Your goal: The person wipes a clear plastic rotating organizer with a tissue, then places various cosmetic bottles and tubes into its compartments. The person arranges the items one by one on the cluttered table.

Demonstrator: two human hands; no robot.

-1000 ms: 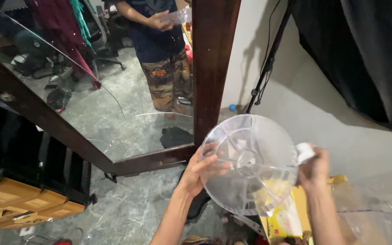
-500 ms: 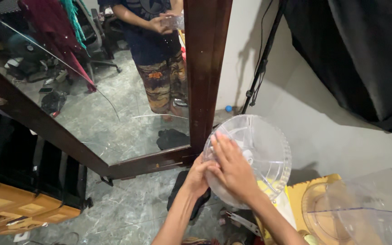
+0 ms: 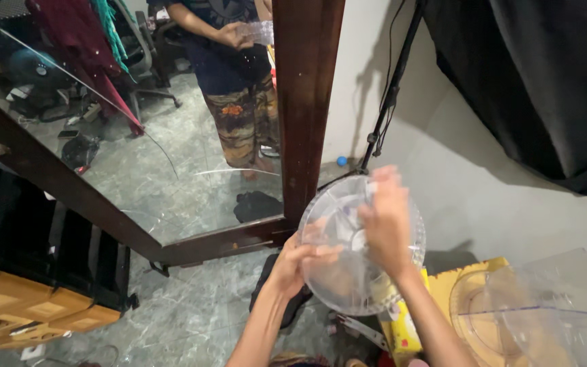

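At the far left edge of the view stand yellow-brown wooden drawer fronts under a dark shelf unit. Beside them leans a large mirror in a dark red-brown wooden frame; its glass reflects a grey marbled floor and a standing person with an object in their hands.

The left hand comes up from the bottom edge of the view, its fingers curled closed around the lower left rim of the round clear plastic disc with moulded ribs and a central hub. The thumb lies across the near face. The disc is held in the air in front of the mirror frame's lower corner, its flat face tilted toward the camera, and it rests on nothing.

The right hand lies flat over the disc's upper right part, fingers stretched toward the top rim. It is blurred, so I cannot tell whether it grips anything or only presses on the face. Both hands touch the disc; the left one carries it.

Below right sit a yellow cardboard box and a clear plastic container. A black stand pole runs up the white wall, with black fabric at the upper right corner.
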